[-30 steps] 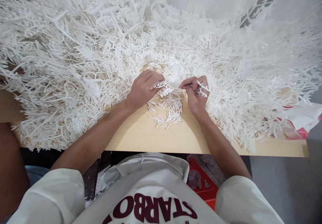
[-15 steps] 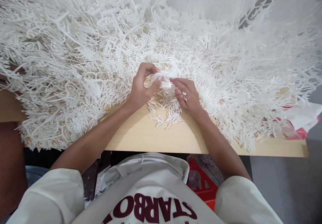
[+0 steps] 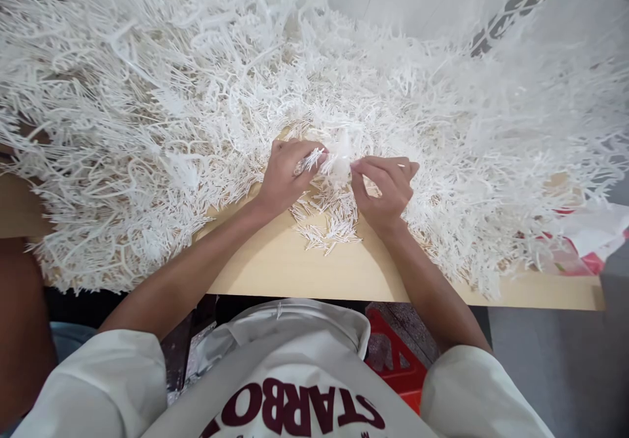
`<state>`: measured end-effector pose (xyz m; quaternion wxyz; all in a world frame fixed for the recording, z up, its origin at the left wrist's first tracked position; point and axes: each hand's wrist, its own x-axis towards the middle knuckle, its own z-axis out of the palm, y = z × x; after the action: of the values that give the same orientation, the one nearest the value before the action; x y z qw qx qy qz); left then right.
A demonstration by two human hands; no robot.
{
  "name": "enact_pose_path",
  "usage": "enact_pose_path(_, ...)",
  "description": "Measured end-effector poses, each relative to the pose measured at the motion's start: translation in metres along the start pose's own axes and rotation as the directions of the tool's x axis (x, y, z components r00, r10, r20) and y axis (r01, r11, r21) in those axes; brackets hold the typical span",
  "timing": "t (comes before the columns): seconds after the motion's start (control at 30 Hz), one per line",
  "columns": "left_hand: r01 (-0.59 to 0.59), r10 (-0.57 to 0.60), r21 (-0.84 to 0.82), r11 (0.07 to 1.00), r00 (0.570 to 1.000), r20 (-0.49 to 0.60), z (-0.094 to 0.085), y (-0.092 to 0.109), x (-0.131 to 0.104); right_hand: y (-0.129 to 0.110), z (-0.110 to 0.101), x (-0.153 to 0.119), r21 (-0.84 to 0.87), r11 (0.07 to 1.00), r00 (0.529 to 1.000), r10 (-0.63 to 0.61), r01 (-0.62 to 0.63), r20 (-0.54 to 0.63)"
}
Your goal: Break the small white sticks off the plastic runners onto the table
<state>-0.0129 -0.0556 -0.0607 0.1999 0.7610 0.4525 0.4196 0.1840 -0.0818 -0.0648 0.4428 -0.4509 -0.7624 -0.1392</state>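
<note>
Thumb and fingers of my left hand (image 3: 289, 172) are closed on a bunch of thin white plastic pieces (image 3: 312, 160), whose tips stick out between them. Facing it, my right hand (image 3: 386, 189) pinches at the edge of a whitish translucent cluster (image 3: 339, 156) between the two hands; exactly what its fingertips hold is too small to make out. Below the hands, a small heap of short white sticks (image 3: 331, 228) lies on the wooden tabletop (image 3: 304, 274). A large pile of branched white plastic strands (image 3: 196, 97) surrounds both hands on the far side.
The white pile spreads to both ends of the table. A white and pink plastic bag (image 3: 590, 235) lies at the right end. Under the table's front edge is a red plastic stool or frame (image 3: 398, 359). Part of another person's arm (image 3: 24, 333) shows at the far left.
My left hand has closed further round the white pieces. My right hand has moved slightly right, its fingers now pinched with the others lifted. The small heap looks much the same.
</note>
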Motion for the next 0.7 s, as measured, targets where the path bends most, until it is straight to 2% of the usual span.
enact_pose_path(0.1, -0.002, 0.002, 0.031, 1.000, 1.000, -0.007, 0.000, -0.001, 0.000, -0.003, -0.007, 0.002, 0.132, 0.990, 0.985, 0.065, -0.044, -0.162)
enact_pose_path(0.17, -0.015, 0.016, 0.054, 0.998, 1.000, -0.009, 0.001, -0.003, -0.001, -0.002, -0.010, 0.005, 0.210, 0.974, 0.949, 0.140, -0.081, -0.283)
enact_pose_path(0.23, -0.049, 0.050, 0.074, 0.996, 0.999, -0.009, 0.004, -0.006, -0.002, 0.000, -0.012, 0.007, 0.244, 0.968, 0.941, 0.136, -0.060, -0.310)
enact_pose_path(0.27, -0.072, 0.073, 0.084, 0.994, 0.997, -0.007, 0.005, -0.007, -0.003, 0.000, -0.011, 0.007, 0.253, 0.966, 0.963, 0.108, -0.044, -0.245)
enact_pose_path(0.33, -0.141, 0.141, 0.113, 0.983, 0.990, 0.008, 0.008, -0.009, -0.005, -0.002, -0.009, 0.008, 0.274, 0.961, 0.999, 0.044, -0.041, -0.005)
enact_pose_path(0.4, -0.241, 0.237, 0.152, 0.959, 0.971, 0.039, 0.010, -0.010, -0.006, -0.006, -0.005, 0.009, 0.245, 0.965, 0.977, 0.040, -0.092, 0.210)
enact_pose_path(0.43, -0.293, 0.288, 0.175, 0.940, 0.956, 0.052, 0.010, -0.011, -0.006, -0.007, -0.003, 0.009, 0.211, 0.970, 0.960, 0.057, -0.118, 0.275)
enact_pose_path(0.57, -0.451, 0.440, 0.299, 0.841, 0.891, 0.109, 0.007, -0.013, -0.005, -0.010, 0.000, 0.010, 0.177, 0.967, 0.908, 0.098, -0.183, 0.406)
enact_pose_path(0.63, -0.499, 0.472, 0.356, 0.790, 0.866, 0.166, 0.005, -0.014, -0.004, -0.009, -0.001, 0.010, 0.190, 0.959, 0.886, 0.105, -0.211, 0.453)
enact_pose_path(0.7, -0.522, 0.474, 0.402, 0.752, 0.852, 0.220, 0.005, -0.014, -0.004, -0.007, 0.000, 0.009, 0.166, 0.968, 0.871, 0.087, -0.189, 0.483)
